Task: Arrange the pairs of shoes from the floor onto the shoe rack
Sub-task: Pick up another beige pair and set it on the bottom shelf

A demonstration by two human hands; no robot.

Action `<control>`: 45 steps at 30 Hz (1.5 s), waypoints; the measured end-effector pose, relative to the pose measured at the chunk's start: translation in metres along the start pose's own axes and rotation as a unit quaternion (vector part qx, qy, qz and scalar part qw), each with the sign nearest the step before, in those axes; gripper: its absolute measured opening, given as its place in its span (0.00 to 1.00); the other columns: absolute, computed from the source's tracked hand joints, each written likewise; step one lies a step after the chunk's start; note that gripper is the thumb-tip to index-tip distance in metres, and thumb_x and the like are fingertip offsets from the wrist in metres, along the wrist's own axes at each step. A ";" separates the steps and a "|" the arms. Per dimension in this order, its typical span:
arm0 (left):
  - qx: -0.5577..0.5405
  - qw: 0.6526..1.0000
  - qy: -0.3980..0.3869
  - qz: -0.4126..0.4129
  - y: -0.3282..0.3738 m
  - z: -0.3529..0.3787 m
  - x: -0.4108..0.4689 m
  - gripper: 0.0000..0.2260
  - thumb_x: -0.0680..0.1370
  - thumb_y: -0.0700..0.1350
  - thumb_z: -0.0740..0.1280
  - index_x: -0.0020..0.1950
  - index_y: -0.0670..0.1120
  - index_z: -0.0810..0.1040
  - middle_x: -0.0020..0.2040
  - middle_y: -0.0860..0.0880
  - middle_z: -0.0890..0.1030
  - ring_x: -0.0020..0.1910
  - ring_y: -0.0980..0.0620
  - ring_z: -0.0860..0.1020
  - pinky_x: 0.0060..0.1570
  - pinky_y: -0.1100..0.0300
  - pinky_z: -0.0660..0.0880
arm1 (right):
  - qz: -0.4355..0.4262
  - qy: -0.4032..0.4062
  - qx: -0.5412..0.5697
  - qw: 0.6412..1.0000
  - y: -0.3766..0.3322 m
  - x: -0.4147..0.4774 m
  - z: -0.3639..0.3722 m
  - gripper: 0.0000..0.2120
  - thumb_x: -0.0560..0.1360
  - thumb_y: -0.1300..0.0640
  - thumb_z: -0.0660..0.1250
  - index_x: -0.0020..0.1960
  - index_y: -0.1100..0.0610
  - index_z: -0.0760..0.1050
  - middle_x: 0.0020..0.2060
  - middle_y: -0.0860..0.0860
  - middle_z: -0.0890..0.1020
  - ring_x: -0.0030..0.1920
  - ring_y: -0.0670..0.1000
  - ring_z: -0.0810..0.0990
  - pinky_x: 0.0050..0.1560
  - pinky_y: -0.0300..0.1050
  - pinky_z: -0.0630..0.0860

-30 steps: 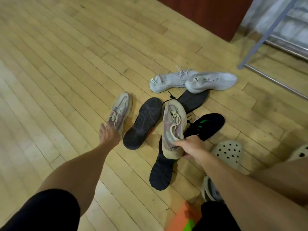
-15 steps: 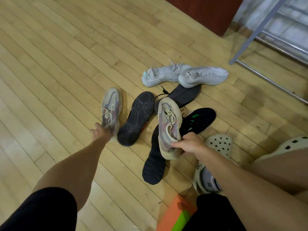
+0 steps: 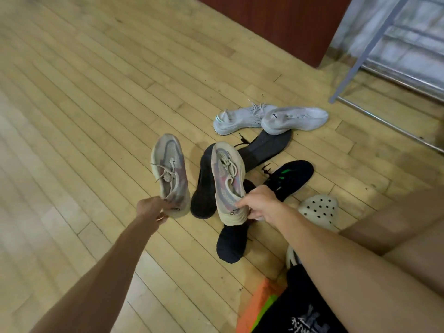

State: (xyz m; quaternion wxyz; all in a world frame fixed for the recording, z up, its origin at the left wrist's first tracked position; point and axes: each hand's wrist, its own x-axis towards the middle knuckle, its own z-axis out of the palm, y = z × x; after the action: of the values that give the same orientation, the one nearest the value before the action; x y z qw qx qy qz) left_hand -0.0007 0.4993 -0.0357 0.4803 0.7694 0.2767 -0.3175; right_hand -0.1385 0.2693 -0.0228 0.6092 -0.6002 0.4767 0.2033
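Observation:
My left hand grips the heel of a beige and pink sneaker, held above the wooden floor with its toe pointing away. My right hand holds the heel of the matching sneaker over a heap of black shoes. A pair of white sneakers lies on the floor beyond. The metal shoe rack stands at the upper right, with only its grey leg and low rails in view.
Several black shoes lie in the heap: one sole up, one with a green mark, one nearest me. A cream perforated clog sits at the right by my leg. A dark red wooden panel stands behind.
My left hand closed on the left sneaker's heel and raised it off the floor. Both sneakers now hang side by side, and the view has tilted up toward the rack.

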 end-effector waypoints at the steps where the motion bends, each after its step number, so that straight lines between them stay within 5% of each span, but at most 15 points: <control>1: -0.004 0.999 -0.023 0.027 0.007 -0.003 -0.012 0.09 0.68 0.27 0.69 0.38 0.41 0.77 0.39 0.42 0.79 0.36 0.45 0.77 0.35 0.56 0.74 | -0.005 -0.016 0.016 1.000 -0.007 -0.003 -0.001 0.20 0.67 0.63 0.77 0.58 0.63 0.78 0.52 0.57 0.83 0.51 0.56 0.83 0.48 0.47 0.83; 7: 0.041 0.979 -0.131 0.151 0.072 0.021 -0.064 0.09 0.68 0.32 0.72 0.44 0.43 0.81 0.41 0.44 0.83 0.40 0.46 0.80 0.41 0.56 0.77 | -0.052 -0.025 -0.004 0.998 -0.069 -0.019 -0.071 0.29 0.68 0.65 0.76 0.67 0.65 0.71 0.61 0.60 0.78 0.58 0.59 0.80 0.40 0.49 0.83; 12: 0.056 0.960 -0.227 0.154 0.114 0.109 -0.103 0.08 0.68 0.33 0.73 0.45 0.39 0.81 0.32 0.47 0.82 0.34 0.50 0.79 0.39 0.58 0.78 | -0.062 0.046 0.000 0.997 -0.097 -0.052 -0.167 0.27 0.72 0.64 0.72 0.70 0.62 0.69 0.65 0.58 0.75 0.65 0.58 0.76 0.54 0.51 0.79; 17: 0.089 0.921 -0.346 0.157 0.144 0.202 -0.140 0.04 0.71 0.33 0.69 0.42 0.41 0.79 0.37 0.45 0.82 0.38 0.47 0.80 0.40 0.56 0.80 | -0.053 0.143 0.030 0.988 -0.077 -0.070 -0.251 0.20 0.71 0.65 0.74 0.62 0.65 0.76 0.51 0.58 0.82 0.46 0.54 0.83 0.43 0.48 0.83; 20: 0.112 0.908 -0.378 0.143 0.149 0.259 -0.150 0.04 0.71 0.34 0.70 0.44 0.39 0.80 0.41 0.42 0.82 0.40 0.45 0.79 0.42 0.54 0.80 | -0.029 0.172 0.066 0.982 -0.061 -0.075 -0.290 0.19 0.72 0.65 0.72 0.62 0.66 0.75 0.50 0.59 0.80 0.49 0.56 0.81 0.48 0.52 0.81; 24: 0.168 0.886 -0.414 0.124 0.152 0.319 -0.158 0.06 0.71 0.34 0.69 0.47 0.38 0.79 0.42 0.41 0.80 0.36 0.46 0.77 0.29 0.61 0.79 | 0.008 0.190 0.098 0.977 -0.039 -0.065 -0.326 0.22 0.71 0.64 0.73 0.64 0.64 0.74 0.51 0.59 0.80 0.45 0.55 0.80 0.34 0.46 0.81; 30: 0.225 0.875 -0.418 0.097 0.152 0.388 -0.147 0.06 0.71 0.35 0.70 0.46 0.38 0.80 0.40 0.43 0.81 0.36 0.47 0.79 0.34 0.59 0.80 | 0.037 0.213 0.153 0.964 -0.016 -0.026 -0.361 0.22 0.69 0.66 0.75 0.61 0.63 0.75 0.57 0.60 0.81 0.51 0.57 0.80 0.32 0.47 0.79; 33: 0.236 0.878 -0.408 0.089 0.159 0.427 -0.135 0.05 0.71 0.34 0.70 0.46 0.39 0.80 0.43 0.42 0.81 0.39 0.46 0.79 0.35 0.58 0.81 | 0.047 0.224 0.183 0.956 -0.010 0.005 -0.384 0.21 0.68 0.66 0.75 0.60 0.63 0.76 0.54 0.58 0.82 0.52 0.58 0.82 0.39 0.51 0.81; 40: 0.279 0.875 -0.367 0.147 0.177 0.523 -0.104 0.09 0.73 0.34 0.68 0.53 0.36 0.80 0.46 0.41 0.83 0.41 0.45 0.80 0.37 0.58 0.77 | 0.039 0.270 0.199 0.941 0.008 0.084 -0.443 0.11 0.68 0.58 0.77 0.39 0.58 0.74 0.45 0.56 0.82 0.47 0.57 0.84 0.50 0.55 0.82; 45: 0.261 0.885 -0.327 0.207 0.190 0.597 -0.083 0.10 0.70 0.34 0.71 0.49 0.33 0.81 0.44 0.38 0.83 0.38 0.44 0.79 0.35 0.57 0.76 | 0.006 0.309 0.179 0.934 0.008 0.138 -0.479 0.09 0.67 0.52 0.76 0.38 0.55 0.79 0.45 0.56 0.85 0.47 0.56 0.84 0.50 0.55 0.82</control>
State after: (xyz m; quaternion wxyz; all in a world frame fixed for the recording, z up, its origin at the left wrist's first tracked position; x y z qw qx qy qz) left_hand -0.0488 -0.1303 -0.0674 0.3805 0.7593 -0.1539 -0.5050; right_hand -0.2423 -0.2169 -0.0566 0.5275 -0.5116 0.6738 -0.0774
